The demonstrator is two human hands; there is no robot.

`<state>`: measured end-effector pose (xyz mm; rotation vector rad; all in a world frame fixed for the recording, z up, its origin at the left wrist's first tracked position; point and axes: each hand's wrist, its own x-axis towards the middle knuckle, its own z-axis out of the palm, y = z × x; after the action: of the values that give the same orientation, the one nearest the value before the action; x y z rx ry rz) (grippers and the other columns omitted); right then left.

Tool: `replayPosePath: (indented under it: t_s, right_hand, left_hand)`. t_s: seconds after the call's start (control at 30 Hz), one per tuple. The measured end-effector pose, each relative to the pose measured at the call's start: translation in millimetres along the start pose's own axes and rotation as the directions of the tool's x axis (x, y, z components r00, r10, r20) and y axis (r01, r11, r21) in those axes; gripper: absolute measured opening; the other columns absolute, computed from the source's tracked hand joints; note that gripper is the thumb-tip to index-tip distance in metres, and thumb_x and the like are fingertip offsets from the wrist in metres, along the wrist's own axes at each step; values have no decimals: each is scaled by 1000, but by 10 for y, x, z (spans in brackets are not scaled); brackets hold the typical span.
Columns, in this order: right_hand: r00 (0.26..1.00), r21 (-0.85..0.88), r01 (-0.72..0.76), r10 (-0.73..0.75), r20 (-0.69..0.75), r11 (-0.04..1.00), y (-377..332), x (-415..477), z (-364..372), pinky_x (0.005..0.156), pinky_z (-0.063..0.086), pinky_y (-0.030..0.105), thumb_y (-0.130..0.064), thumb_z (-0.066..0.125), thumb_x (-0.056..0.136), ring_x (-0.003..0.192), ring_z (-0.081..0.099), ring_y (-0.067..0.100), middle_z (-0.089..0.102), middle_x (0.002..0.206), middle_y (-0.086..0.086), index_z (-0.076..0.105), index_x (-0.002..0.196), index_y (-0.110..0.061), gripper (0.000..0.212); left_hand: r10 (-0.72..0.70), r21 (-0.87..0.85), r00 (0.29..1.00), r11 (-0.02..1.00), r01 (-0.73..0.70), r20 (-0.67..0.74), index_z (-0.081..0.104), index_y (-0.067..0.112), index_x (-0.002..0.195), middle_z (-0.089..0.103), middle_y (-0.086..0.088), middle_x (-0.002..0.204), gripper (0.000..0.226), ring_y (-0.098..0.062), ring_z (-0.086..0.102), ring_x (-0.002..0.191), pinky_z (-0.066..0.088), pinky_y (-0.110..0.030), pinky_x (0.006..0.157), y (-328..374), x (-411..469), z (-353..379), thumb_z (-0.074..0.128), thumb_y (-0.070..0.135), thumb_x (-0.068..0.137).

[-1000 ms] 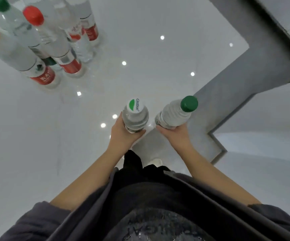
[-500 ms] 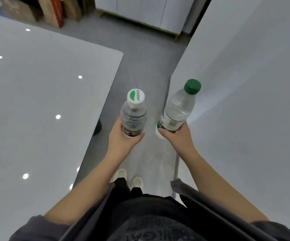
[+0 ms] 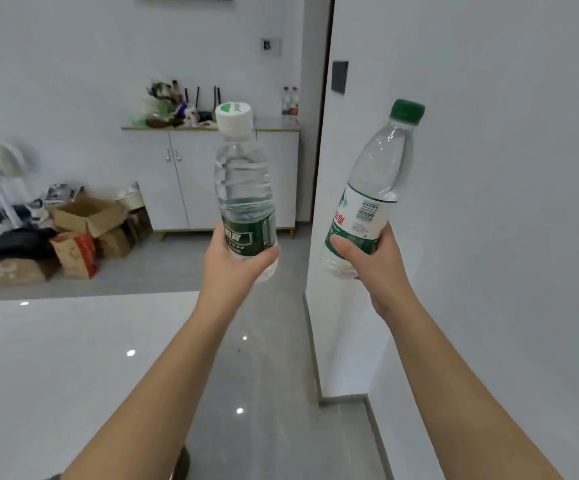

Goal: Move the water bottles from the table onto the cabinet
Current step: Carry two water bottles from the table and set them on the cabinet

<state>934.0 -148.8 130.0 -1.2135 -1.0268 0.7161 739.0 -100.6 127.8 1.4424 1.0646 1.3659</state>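
Two water bottles, both off table (image 3: pixel 56 358), in air ahead of us. We are gripping white-capped bottle (image 3: pixel 243 188) low around its label with left hand (image 3: pixel 236 268), long axis upright, cap up. We are gripping green-capped bottle (image 3: pixel 374 174) with right hand (image 3: pixel 374 261), axis tilting, cap pointing up and rightward. White cabinet (image 3: pixel 208 174) standing well beyond.

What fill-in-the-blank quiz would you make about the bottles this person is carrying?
The right hand grips a tilted bottle with an all-____ cap.
The left hand grips an upright bottle whose cap is mostly ____.
Two more bottles stand far off on the ____.
Missing: green; white; cabinet.
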Motion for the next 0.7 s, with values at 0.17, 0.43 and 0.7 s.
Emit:
replayPosePath:
  t_s: [0.17,0.43,0.7]
  right_hand:
    - [996,-16,84,-84,10,996,-361,181,16,86,56,35,-14,78,80,100,67,5,69,110,-15,55,114,-37,47]
    - [981,-72,193,-192,28,979,-770,381,198,80,51,20,-14,80,77,94,66,-4,69,108,-18,54,114,-38,51]
    - [968,-72,251,-248,47,965,-984,560,451,74,51,14,-14,80,77,92,66,-7,68,107,-19,55,119,-33,53]
  left_hand:
    - [71,-23,995,997,-69,68,58,32,100,70,18,86,43,7,65,76,47,-6,60,378,224,-40,80,9,72]
    - [122,-119,987,987,-110,106,60,29,103,73,12,91,41,0,69,83,50,-11,62,736,517,-125,79,7,74]
    - [187,-147,976,974,-170,111,59,31,103,73,14,89,46,0,69,82,51,-12,63,953,784,-305,80,5,73]
